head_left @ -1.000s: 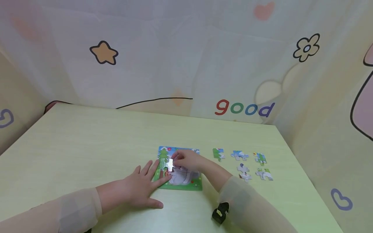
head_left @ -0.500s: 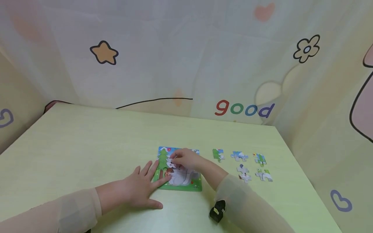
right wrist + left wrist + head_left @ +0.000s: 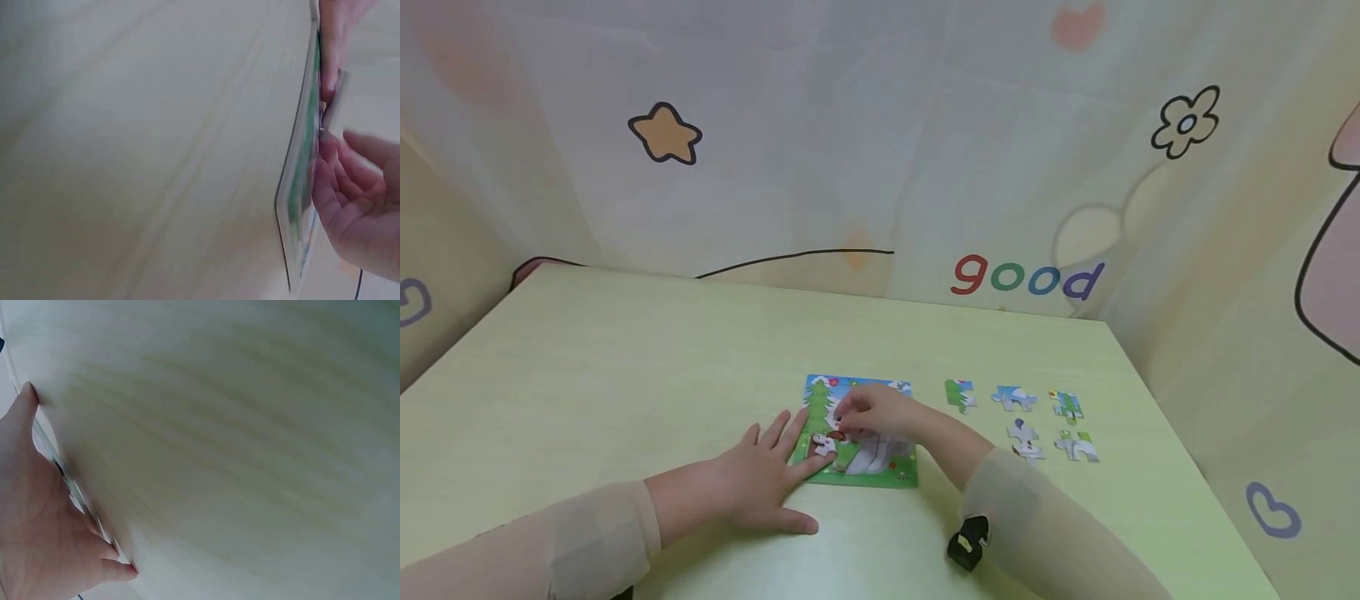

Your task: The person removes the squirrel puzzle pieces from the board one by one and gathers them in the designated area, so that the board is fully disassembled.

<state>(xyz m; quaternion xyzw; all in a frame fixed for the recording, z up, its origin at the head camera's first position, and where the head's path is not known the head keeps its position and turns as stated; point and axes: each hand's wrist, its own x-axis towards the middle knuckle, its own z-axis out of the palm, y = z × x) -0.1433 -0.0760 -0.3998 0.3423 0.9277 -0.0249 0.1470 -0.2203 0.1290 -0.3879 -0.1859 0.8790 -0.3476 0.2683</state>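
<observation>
The right hand has lowered its pinched puzzle piece nearly flat into the puzzle board; the left hand, fingers spread, steadies it.

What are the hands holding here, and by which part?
Right hand pinches a puzzle piece by its upper edge over the puzzle board; left hand lies flat, holding nothing.

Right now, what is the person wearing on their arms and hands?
Both hands are bare: the left hand and the right hand show no gloves or rings. Each forearm is covered by a thin, see-through beige sleeve, the left sleeve and the right sleeve, ending just before the wrist. A small black device with a yellow mark sits under the right wrist.
</observation>
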